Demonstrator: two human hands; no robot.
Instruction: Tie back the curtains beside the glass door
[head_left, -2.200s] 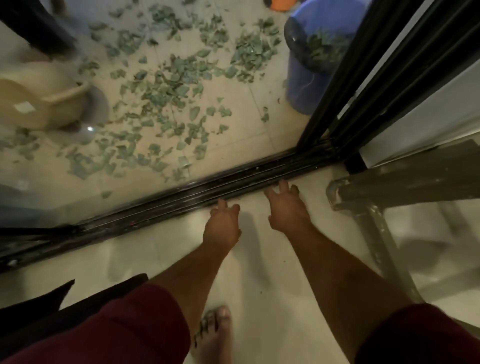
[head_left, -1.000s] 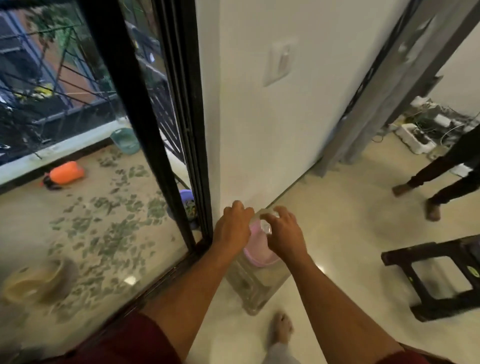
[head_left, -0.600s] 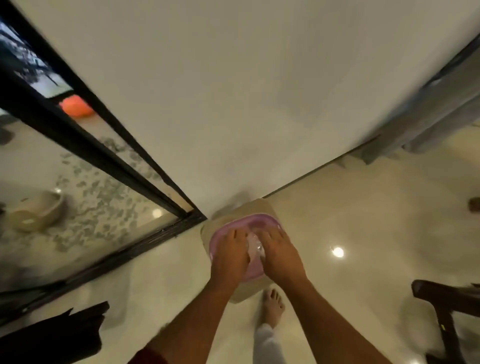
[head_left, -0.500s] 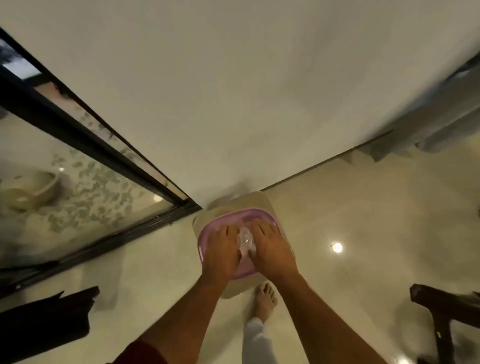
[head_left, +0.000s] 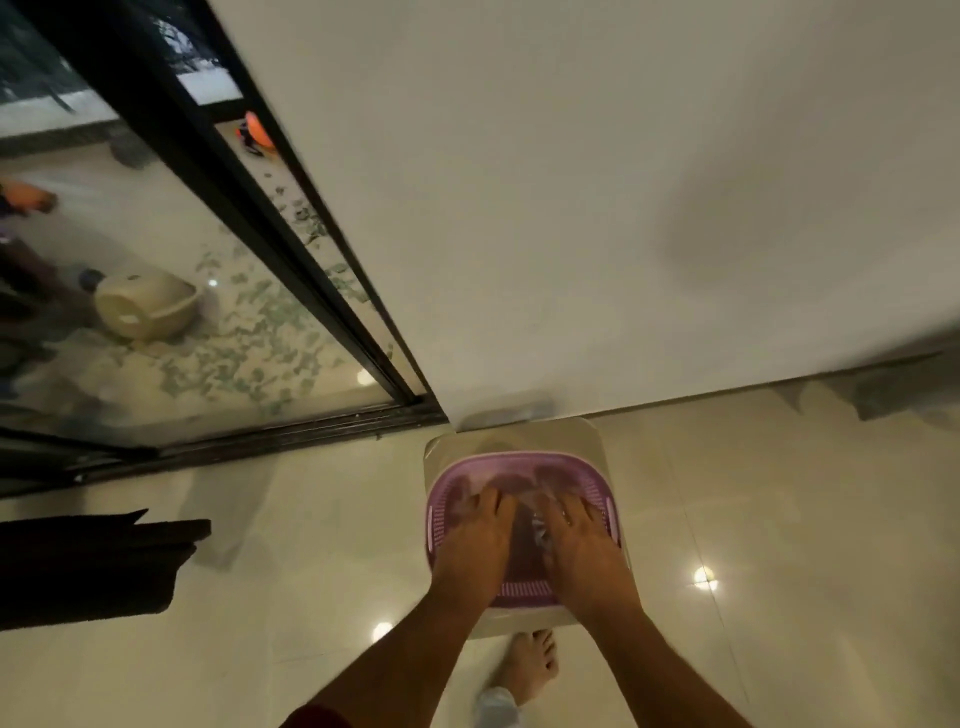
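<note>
**Both hands lowered into a purple basket by the glass door**

Nearest, below the wrists, a bare foot is seen on the glossy cream tiled floor. Above it, the left hand and right hand are placed side by side inside a purple perforated plastic basket, which is set on a pale square stool. The fingers are spread and pointed downward; something clear and crinkled, possibly plastic wrap, lies between the hands, but whether it is gripped cannot be told through the blur. To the left of the hands a dark folded cloth is seen. Beyond the fingertips rises a plain white wall. Up and left of the hands stands the black-framed sliding glass door; behind it a cream overturned tub lies among scattered green leaves. Far right of the hands, a grey curtain hem, blurred, is seen at the wall's foot.
</note>
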